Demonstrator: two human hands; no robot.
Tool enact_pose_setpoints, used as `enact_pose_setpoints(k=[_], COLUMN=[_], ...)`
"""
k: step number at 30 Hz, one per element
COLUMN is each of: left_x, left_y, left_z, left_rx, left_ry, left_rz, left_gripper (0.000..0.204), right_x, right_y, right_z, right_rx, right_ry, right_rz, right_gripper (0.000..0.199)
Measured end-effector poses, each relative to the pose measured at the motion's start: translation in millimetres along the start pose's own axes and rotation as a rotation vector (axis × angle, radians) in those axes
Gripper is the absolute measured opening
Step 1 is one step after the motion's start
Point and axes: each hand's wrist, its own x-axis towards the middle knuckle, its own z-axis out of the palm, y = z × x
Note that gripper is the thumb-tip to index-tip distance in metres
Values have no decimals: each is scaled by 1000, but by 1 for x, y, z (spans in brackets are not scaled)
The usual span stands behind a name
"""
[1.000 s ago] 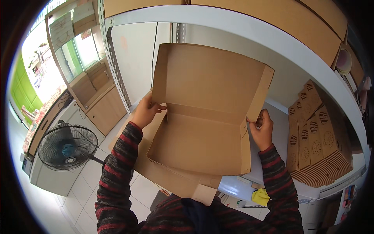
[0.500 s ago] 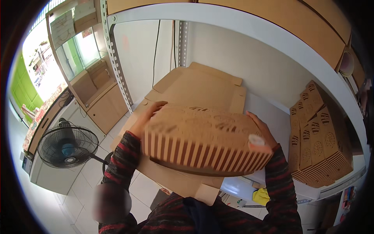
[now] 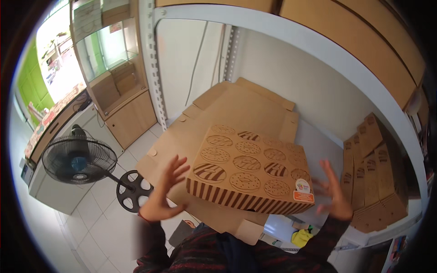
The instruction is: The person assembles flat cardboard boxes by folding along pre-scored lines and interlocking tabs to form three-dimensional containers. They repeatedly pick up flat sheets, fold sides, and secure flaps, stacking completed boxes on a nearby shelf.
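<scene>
A closed cardboard donut box (image 3: pixel 248 161), printed with brown donut drawings and striped along its front side, rests on unfolded brown cardboard sheets (image 3: pixel 232 107). A round white and orange sticker (image 3: pixel 303 190) marks its near right corner. My left hand (image 3: pixel 166 191) is raised just left of the box, fingers spread and apart from it. To the right of the box, my right hand (image 3: pixel 333 193) also has its fingers apart and holds nothing; motion blurs some of its fingers.
Several matching folded boxes (image 3: pixel 375 173) stand stacked at the right on the shelf. A white metal shelf beam (image 3: pixel 255 20) arches overhead, carrying large cartons (image 3: pixel 346 36). At the left stand a black fan (image 3: pixel 79 157) and a wooden cabinet (image 3: pixel 131 116). A yellow cloth (image 3: pixel 301 237) lies low right.
Both hands have let go of the donut box and moved apart. The box, tilted and held before, now lies flatter on the cardboard with its printed top showing. The view has shifted slightly.
</scene>
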Motion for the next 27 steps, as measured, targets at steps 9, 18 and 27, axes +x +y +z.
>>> enact_pose_setpoints(k=[9,18,27], left_x=[12,25,16], left_y=[-16,-26,-36], left_z=[29,48,49], left_rx=[153,87,32], left_ry=[197,436,420], left_rz=[-7,-127,-150], left_gripper=[70,48,41], right_x=[7,-1,-9], right_y=[57,55,77], right_z=[52,63,63], right_rx=[-603,-892,-998], right_ry=[227,209,220], right_rz=[-411,-547,-561], right_gripper=[110,84,88])
